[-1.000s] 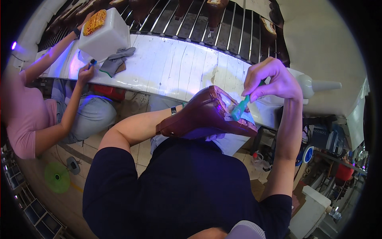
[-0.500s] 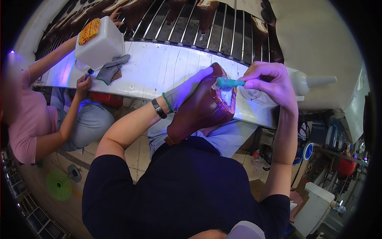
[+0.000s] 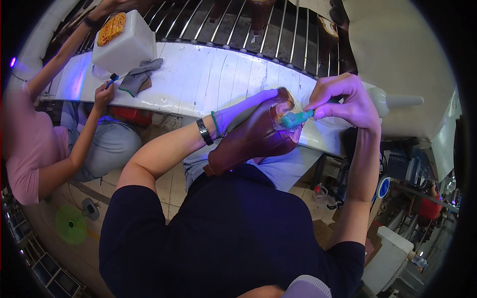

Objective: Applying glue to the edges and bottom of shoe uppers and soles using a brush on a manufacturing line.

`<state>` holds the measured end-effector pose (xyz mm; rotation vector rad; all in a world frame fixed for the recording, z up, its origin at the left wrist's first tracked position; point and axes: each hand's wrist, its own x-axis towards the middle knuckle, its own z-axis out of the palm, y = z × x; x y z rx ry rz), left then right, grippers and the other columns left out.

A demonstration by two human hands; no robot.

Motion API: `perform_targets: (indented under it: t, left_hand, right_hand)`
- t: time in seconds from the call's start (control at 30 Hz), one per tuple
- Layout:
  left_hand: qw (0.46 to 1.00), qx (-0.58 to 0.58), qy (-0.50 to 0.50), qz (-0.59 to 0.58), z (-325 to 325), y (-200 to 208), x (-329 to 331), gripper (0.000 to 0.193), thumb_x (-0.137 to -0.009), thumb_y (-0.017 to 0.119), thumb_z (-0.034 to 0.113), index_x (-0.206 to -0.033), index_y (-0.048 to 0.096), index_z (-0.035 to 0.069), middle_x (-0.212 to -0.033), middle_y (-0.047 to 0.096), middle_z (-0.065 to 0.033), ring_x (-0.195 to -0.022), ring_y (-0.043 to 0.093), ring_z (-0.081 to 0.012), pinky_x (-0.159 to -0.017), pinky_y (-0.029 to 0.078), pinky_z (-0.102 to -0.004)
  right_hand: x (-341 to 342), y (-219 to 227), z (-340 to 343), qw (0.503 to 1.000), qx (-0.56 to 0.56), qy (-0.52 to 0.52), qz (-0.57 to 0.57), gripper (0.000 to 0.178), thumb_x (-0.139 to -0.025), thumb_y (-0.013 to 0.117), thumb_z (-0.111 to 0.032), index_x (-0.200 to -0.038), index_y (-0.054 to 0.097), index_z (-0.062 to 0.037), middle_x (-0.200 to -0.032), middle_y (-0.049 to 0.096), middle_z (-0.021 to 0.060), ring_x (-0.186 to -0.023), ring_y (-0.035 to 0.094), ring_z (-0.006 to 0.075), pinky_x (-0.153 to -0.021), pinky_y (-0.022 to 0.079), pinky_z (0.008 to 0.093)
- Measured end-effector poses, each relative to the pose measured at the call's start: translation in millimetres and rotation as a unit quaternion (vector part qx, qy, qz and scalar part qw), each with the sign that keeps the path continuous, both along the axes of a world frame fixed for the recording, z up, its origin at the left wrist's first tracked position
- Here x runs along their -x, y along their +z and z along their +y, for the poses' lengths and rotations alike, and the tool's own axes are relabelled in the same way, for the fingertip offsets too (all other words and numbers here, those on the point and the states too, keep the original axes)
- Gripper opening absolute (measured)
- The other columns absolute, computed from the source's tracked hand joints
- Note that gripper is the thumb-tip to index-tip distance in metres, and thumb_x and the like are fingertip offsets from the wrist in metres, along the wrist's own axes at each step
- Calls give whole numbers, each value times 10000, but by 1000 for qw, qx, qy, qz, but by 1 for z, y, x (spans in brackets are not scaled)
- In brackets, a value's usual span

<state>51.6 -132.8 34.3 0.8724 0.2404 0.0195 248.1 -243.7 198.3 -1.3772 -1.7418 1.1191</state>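
Observation:
A brown leather boot (image 3: 251, 141) lies tilted across my lap, its pale, unfinished underside turned to the right. My left hand (image 3: 243, 110), in a grey glove with a green cuff, is closed on the boot from its far left side; its fingertips are hidden behind the leather. Between the bare fingers and thumb of my right hand (image 3: 345, 102) is a small teal-handled brush (image 3: 296, 119). The brush's head end rests against the boot's underside, near the edge of the leather.
Ahead is a white worktable (image 3: 198, 74), with a metal roller rack (image 3: 238, 30) carrying more boots beyond it. A white container (image 3: 124, 47) and a grey glove (image 3: 141, 77) stand left, a white squeeze bottle (image 3: 385, 102) right. A co-worker in a pink shirt (image 3: 39, 154) sits at left holding a small brush (image 3: 113, 80).
The boot has turned slightly, its toe end shifting right and nearer. My right hand and the brush have moved a little right and nearer me. The co-worker's far arm has swung up and left.

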Motion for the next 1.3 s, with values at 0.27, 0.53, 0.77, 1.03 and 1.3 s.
perform_targets:
  t: [0.27, 0.53, 0.77, 1.03, 1.3]
  left_hand:
    - [994, -72, -37, -80, -23, 0, -11, 313, -1018, 491, 303, -1202, 583, 67, -1134, 642, -30, -1023, 597, -73, -918, 474, -240]
    - [865, -467, 105, -148, -49, 75, 15, 211, -834, 773, 277, -850, 672, 93, -741, 664, -9, -694, 640, -91, -670, 506, -278]
    - [980, -174, -76, -57, -38, 102, 24, 264, -796, 821, 283, -870, 705, 58, -597, 605, 7, -482, 556, -52, -430, 419, -219]
    - [867, -450, -71, -200, -17, 77, 27, 373, -939, 652, 166, -1275, 543, 48, -892, 640, -57, -723, 644, -119, -627, 529, -270]
    - [684, -658, 262, -177, -35, 63, -19, 145, -767, 794, 152, -884, 715, 119, -858, 690, -65, -840, 692, -216, -769, 557, -341]
  right_hand:
    - [3, 2, 3, 1000, -6, 16, 11, 213, -671, 855, -100, -840, 764, -8, -757, 716, 113, -710, 662, 186, -661, 502, 297]
    - [2, 6, 8, 1000, -4, 22, 5, 214, -671, 857, -106, -837, 764, -10, -767, 718, 111, -715, 672, 190, -662, 503, 301]
    - [-10, 1, 12, 997, 45, 69, 7, 237, -666, 864, -123, -844, 765, -3, -761, 714, 113, -700, 671, 187, -647, 497, 294]
    - [-20, -2, 2, 998, 2, 31, 46, 182, -715, 828, -67, -876, 766, -9, -778, 706, 75, -710, 648, 133, -648, 484, 260]
    - [6, 2, 1, 979, -139, -134, -60, 106, -782, 785, -88, -867, 758, -30, -783, 696, 50, -714, 622, 106, -651, 461, 243]
